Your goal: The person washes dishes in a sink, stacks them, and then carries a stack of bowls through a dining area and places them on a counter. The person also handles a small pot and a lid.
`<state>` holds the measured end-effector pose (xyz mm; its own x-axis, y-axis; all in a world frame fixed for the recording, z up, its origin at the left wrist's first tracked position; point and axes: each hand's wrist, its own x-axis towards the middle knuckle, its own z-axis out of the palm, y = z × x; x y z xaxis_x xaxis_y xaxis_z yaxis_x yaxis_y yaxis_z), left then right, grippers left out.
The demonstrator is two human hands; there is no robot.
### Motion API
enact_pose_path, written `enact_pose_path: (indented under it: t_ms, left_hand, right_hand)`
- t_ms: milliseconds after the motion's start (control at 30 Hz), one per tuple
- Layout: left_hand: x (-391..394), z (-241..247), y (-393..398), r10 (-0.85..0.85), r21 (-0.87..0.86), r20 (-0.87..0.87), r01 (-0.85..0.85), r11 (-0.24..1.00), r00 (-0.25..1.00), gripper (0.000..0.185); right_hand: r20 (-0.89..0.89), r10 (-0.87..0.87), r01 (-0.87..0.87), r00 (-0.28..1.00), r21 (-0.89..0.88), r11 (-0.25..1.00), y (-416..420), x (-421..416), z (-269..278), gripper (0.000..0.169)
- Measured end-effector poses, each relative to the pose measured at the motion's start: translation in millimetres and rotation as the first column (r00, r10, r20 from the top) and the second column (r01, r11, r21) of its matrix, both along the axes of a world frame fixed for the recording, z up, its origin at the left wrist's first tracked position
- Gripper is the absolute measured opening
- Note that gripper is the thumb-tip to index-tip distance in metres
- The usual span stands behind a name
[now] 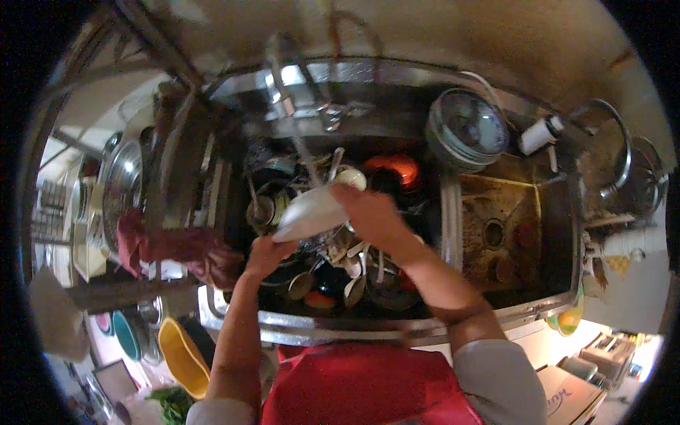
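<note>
Over the left basin of a metal sink [297,325], my left hand [268,254] grips the lower left rim of a white dish [312,213]. My right hand [369,218] is at its upper right side, fingers at the rim, and blurred by motion. The dish is tilted under a stream of water [303,146] from the faucet [280,98]. Below it the basin is full of dishes and utensils, among them ladles [302,286], a large spoon [355,289] and an orange-red bowl [396,169]. Much of the pile is hidden by the dish and my arms.
A stack of bowls [470,130] stands on the sink's back ledge beside a white bottle [541,135]. The stained right basin [499,202] has a drain. Dark red cloth [180,247] hangs on a rack at left. A yellow basin [183,356] stands lower left, a cardboard box [568,396] lower right.
</note>
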<state>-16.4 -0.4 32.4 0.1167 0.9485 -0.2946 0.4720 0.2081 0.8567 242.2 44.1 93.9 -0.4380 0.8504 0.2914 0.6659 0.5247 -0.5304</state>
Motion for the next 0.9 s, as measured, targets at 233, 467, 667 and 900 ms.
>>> enact_pose_path:
  t_ms: [233, 467, 667, 900]
  left_hand:
    - [-16.7, -41.4, -6.2, -0.028, 0.094, -0.703, 0.131, 0.987, 0.711, 0.016]
    - [-27.4, -84.0, -9.9, -0.292, -0.087, -0.739, 0.344, 0.935, 0.607, 0.018]
    - [-50.7, -175.4, -2.9, 0.175, 0.102, -0.101, -0.165, 0.981, 0.979, 0.017]
    - [-12.8, -150.8, 24.8, -0.001, 0.059, -0.556, 0.041, 0.997, 0.831, 0.022]
  right_hand:
    - [-0.175, -0.584, 0.601, 0.792, 0.059, 0.797, 12.7, 147.0, 75.5, 0.032]
    - [-0.590, -0.595, 0.538, 0.545, -0.298, 0.788, 52.4, 252.5, 51.4, 0.036]
    - [-0.376, -0.782, 0.591, 0.497, -0.513, 0.622, 83.8, 299.0, 12.6, 0.035]
    - [0.454, -0.707, 0.727, 0.542, 0.169, 0.666, 83.0, 315.9, 7.2, 0.034]
